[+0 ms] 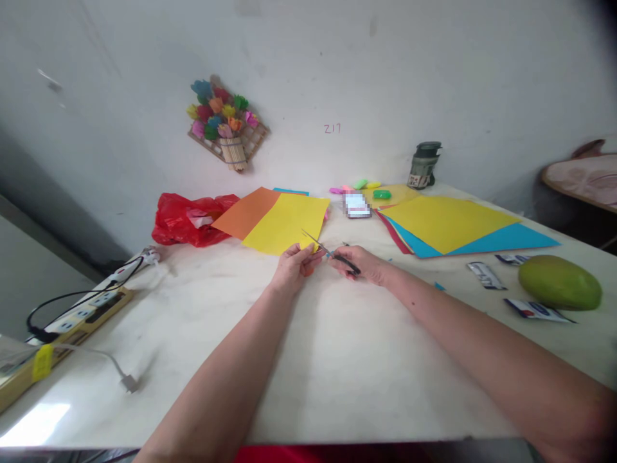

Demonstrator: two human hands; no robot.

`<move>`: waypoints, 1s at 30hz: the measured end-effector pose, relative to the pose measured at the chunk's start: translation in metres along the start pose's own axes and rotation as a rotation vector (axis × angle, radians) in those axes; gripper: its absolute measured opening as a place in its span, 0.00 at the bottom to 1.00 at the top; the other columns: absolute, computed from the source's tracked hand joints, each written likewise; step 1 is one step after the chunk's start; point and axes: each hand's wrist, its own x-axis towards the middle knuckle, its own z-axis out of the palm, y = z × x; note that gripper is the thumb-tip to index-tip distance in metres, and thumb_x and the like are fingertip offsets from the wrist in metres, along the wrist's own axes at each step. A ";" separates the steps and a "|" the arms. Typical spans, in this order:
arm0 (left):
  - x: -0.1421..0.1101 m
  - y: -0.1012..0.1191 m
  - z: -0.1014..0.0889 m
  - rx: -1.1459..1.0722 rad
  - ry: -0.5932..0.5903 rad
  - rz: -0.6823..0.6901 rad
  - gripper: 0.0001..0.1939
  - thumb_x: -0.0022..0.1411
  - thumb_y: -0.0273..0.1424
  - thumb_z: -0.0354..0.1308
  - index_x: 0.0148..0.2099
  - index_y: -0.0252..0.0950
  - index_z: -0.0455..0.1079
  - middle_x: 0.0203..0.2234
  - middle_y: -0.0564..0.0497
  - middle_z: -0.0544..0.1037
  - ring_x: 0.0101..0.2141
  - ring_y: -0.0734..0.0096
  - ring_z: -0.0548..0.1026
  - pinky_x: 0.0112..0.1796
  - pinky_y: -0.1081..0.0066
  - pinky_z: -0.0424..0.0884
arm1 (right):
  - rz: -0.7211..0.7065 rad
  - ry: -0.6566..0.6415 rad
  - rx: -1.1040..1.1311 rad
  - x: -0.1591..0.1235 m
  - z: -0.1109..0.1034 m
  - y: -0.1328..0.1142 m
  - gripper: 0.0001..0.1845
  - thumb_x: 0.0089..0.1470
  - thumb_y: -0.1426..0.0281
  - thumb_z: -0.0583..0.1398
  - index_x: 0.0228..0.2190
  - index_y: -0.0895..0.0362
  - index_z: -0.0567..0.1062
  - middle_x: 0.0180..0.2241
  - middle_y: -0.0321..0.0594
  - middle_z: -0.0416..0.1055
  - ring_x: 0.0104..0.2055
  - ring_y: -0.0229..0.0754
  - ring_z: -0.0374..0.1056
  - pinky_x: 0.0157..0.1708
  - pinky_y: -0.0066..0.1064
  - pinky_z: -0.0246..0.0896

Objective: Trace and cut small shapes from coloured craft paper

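My right hand (355,262) grips a pair of scissors (346,263) by its dark handles. The thin blades point up and to the left, across the fingertips of the other hand. My left hand (295,262) is closed in a pinch on paper at the near corner of a yellow sheet (294,218). Whether that paper is the sheet itself or a separate small piece, I cannot tell. A bit of orange paper (309,272) shows just under the left fingers. Beside the yellow sheet lies an orange sheet (250,211), partly under it.
On the right lie yellow paper (448,222) over blue paper (506,240), a green mango-like fruit (559,283) and small packets (486,276). A phone (357,204), highlighters (361,184) and a bottle (425,165) stand behind. Left are a red bag (186,218) and a power strip (81,315).
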 end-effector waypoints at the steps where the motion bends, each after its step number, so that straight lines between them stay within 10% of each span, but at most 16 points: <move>1: 0.000 0.000 0.000 0.000 -0.004 0.001 0.09 0.46 0.28 0.62 0.31 0.31 0.68 0.31 0.46 0.76 0.33 0.68 0.75 0.33 0.75 0.70 | -0.010 0.005 0.002 0.001 0.000 0.001 0.17 0.41 0.58 0.58 0.28 0.59 0.66 0.15 0.28 0.57 0.14 0.28 0.51 0.14 0.22 0.47; 30: -0.001 0.009 -0.012 0.142 -0.160 -0.087 0.09 0.45 0.28 0.60 0.31 0.30 0.67 0.23 0.48 0.75 0.24 0.70 0.74 0.32 0.68 0.71 | 0.077 -0.135 -0.044 -0.007 -0.007 -0.012 0.18 0.43 0.56 0.58 0.24 0.59 0.64 0.14 0.29 0.59 0.13 0.26 0.51 0.13 0.21 0.44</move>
